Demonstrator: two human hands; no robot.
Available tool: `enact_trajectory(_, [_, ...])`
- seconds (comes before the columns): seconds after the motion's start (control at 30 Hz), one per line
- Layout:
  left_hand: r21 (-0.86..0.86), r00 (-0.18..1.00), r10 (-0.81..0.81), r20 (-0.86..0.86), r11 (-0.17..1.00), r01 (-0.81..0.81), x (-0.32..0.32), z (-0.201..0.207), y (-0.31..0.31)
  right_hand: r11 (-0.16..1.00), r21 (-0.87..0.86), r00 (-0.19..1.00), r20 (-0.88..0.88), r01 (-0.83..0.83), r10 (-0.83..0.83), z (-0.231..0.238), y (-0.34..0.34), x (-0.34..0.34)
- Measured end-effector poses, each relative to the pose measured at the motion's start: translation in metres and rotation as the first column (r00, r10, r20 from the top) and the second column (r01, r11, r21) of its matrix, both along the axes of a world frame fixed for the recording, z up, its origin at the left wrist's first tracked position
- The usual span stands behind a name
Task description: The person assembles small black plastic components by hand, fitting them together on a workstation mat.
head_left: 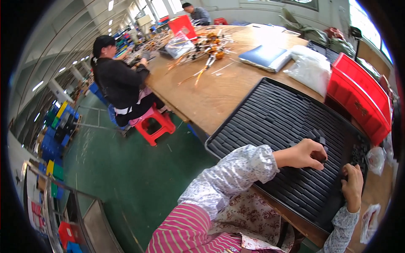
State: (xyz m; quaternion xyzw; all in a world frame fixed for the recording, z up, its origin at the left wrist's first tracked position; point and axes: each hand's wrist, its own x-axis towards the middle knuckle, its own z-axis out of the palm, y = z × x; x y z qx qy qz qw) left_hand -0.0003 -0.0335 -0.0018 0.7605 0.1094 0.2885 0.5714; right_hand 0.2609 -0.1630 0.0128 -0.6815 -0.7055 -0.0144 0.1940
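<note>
A wide black tray (253, 109) lies before me, filled with neat rows of small black blocks (276, 120). Over its right half, my left hand (301, 154) is closed, fingers and thumb curled toward each other. Jumbled black blocks (315, 135) sit right against its fingers; whatever is between the fingertips is too dark to make out. My right hand (352, 187) is at the tray's right side, its fingers bent inward, with the contents of its grip hidden. Loose small black pieces (359, 152) are heaped just beyond it.
A red bin (358, 95) stands behind the tray, beside a clear plastic bag (310, 67) and a blue folder (263, 57). Wire bundles (211, 48) cover the far table. One person sits on a red stool (156, 126) at left; another works farther back.
</note>
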Motion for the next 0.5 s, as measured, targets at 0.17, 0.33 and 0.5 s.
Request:
enact_trajectory(0.17, [-0.055, 0.996, -0.079, -0.048, 0.996, 0.076, 0.004, 0.001, -0.001, 1.0, 0.018, 1.0, 0.014, -0.01, 0.009, 0.008, -0.008, -0.008])
enact_trajectory(0.33, [-0.148, 0.989, -0.106, -0.1, 0.985, 0.091, 0.001, 0.004, -0.007, 0.999, 0.049, 0.928, -0.372, 0.008, 0.011, 0.023, -0.005, -0.025])
enact_trajectory(0.5, [-0.265, 0.981, -0.146, -0.126, 0.958, 0.109, 0.001, 0.011, -0.012, 0.982, 0.167, 0.458, -0.869, -0.09, 0.189, 0.03, -0.001, -0.043])
